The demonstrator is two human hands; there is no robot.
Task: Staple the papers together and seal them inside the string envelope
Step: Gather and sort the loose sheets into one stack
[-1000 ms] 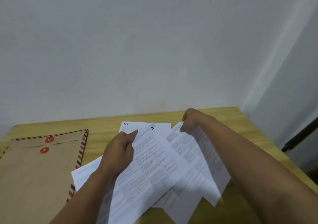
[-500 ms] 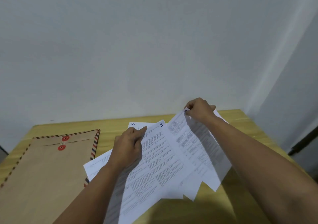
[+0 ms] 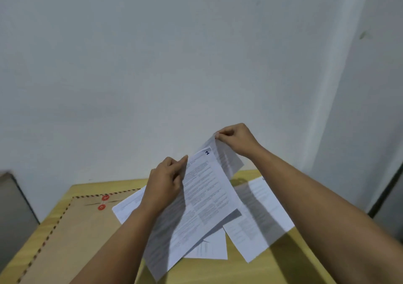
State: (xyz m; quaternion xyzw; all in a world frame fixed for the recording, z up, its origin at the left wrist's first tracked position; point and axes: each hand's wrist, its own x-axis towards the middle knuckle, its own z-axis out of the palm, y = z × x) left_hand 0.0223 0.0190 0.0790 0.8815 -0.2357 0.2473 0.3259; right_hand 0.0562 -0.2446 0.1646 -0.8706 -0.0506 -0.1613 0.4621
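Head view: your right hand (image 3: 234,138) pinches the far top corner of a sheet (image 3: 226,159) and holds it raised, well above the table (image 3: 301,259). Your left hand (image 3: 166,181) grips the left edge of the page marked 2 (image 3: 205,198), thumb and fingers curled on it, also lifted. Both held pages hang with their long axis running from your hands down toward you; the two tops are offset, the right one higher and farther out.

More loose sheets (image 3: 261,214) lie flat below and to the right of your right hand, and one (image 3: 128,206) sticks out under your left wrist. The envelope (image 3: 72,235) lies flat to the left of your left hand, string buttons (image 3: 103,202) at its far end, that hand being the nearer one. No stapler is visible.

Judgement: still collating. The coming move turns on bringing the right-hand corner down and left onto page 2's top.
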